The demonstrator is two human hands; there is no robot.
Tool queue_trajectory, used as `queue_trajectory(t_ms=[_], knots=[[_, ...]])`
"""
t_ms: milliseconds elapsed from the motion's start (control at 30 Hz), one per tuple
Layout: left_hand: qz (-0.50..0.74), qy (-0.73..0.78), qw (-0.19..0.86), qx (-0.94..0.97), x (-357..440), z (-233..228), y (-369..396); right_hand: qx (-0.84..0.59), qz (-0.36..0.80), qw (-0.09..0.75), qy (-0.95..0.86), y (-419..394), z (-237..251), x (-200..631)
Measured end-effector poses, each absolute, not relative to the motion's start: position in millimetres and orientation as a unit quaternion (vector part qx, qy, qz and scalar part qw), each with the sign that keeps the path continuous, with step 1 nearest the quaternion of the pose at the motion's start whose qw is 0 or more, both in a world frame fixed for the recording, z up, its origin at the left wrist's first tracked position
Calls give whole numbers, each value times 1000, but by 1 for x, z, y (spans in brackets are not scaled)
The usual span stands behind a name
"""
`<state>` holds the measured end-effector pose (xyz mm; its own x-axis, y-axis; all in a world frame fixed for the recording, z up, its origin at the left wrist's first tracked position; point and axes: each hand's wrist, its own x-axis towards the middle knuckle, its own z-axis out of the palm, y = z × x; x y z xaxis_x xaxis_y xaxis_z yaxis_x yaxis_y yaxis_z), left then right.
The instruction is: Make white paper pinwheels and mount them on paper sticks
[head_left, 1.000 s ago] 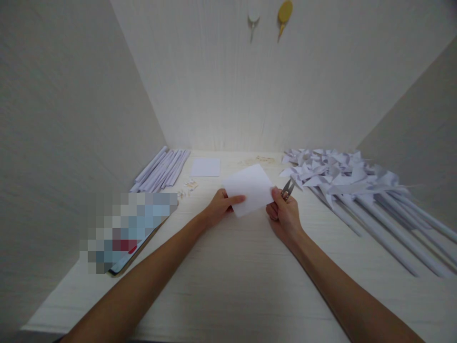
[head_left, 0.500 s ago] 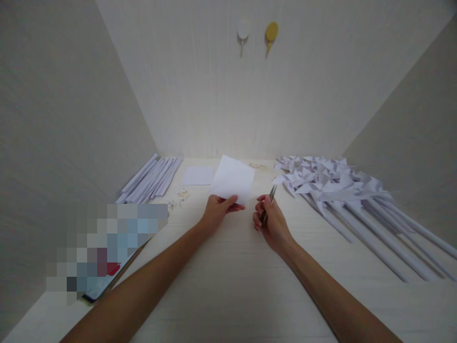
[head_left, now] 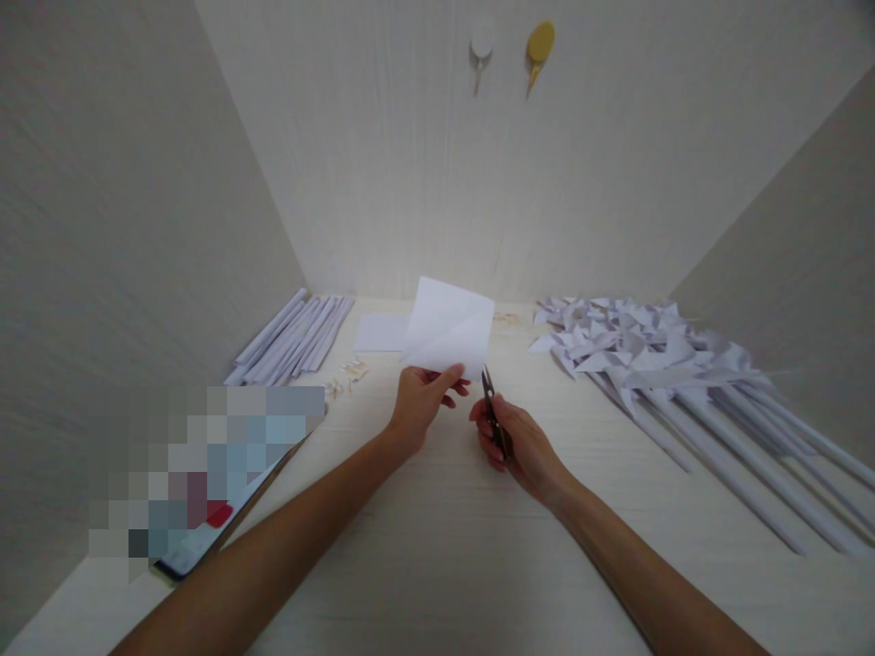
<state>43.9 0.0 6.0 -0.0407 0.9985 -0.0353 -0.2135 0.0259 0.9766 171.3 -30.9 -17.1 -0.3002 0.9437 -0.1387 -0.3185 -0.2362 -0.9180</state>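
My left hand (head_left: 422,401) pinches the lower edge of a white square sheet of paper (head_left: 449,323), thumb on top and fingers beneath. The sheet is held up off the table, with a faint diagonal crease across it. In my right hand (head_left: 512,433) is a pair of small dark thread snips (head_left: 490,401), fingers wrapped round the handles. Their blades point up, close to the paper's lower right corner. Whether the tips touch the paper I cannot tell. Behind the held sheet, a flat stack of white paper (head_left: 377,333) lies partly covered.
Rolled white paper sticks (head_left: 293,339) lie at the back left, with small pale pins (head_left: 350,374) nearby. Several paper pinwheels (head_left: 643,351) on sticks are heaped at the right. A phone (head_left: 205,538), partly blurred out, rests at the left. Two hooks (head_left: 540,44) hang on the wall.
The snips have moved left and up to the sheet's lower right corner, blades now turned toward it. The sheet has turned slightly and rises a little higher. The view has shifted slightly.
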Motion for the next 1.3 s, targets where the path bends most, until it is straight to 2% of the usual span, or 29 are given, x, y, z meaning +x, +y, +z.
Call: queue_trajectory(t_ms=[133, 300, 1300], knots=[[558, 436, 581, 401, 45, 4, 1, -363, 708, 420, -436, -33, -17, 172], [553, 416, 606, 393, 45, 2, 1, -373, 697, 413, -452, -33, -17, 173], [565, 427, 577, 407, 46, -1, 3, -382, 673, 429, -466, -32, -18, 171]])
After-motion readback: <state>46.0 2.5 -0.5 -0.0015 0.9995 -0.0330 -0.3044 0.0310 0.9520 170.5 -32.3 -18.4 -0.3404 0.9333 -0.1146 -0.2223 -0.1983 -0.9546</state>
